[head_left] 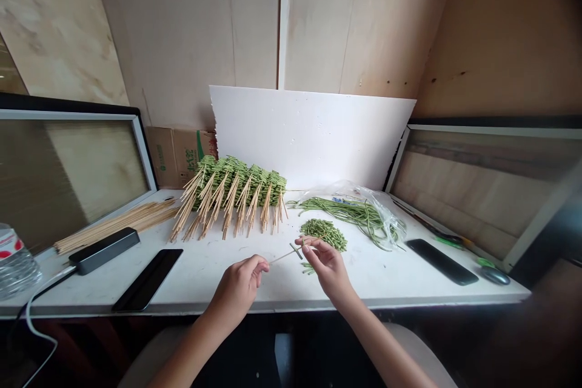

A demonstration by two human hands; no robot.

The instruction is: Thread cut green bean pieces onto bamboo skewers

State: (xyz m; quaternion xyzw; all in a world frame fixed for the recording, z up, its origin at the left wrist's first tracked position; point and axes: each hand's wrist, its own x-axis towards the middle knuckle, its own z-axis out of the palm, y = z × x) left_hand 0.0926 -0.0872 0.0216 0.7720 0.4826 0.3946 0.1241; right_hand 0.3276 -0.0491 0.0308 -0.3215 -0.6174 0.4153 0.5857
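Observation:
My left hand (242, 282) is closed round one end of a thin wooden skewer (282, 256), which slants up to the right. At its other end, a short cut piece of green bean (296, 250) sits crosswise on the skewer. The fingers of my right hand (325, 259) are pinched by the skewer's tip, apparently on another bean piece that they partly hide. Just behind my right hand lies a heap of cut bean pieces (330, 231), with a few loose ones below it. Stacked skewers of bean pieces (240, 179) stand at the back left, bare sticks pointing toward me.
Long whole beans (350, 212) lie by a clear plastic bag (386, 212). Bare skewers (118, 224), a black box (107, 250), a phone (148, 279) and a water bottle (16, 264) are at left. Another dark phone-like slab (441, 262) and a mouse (495, 274) lie right.

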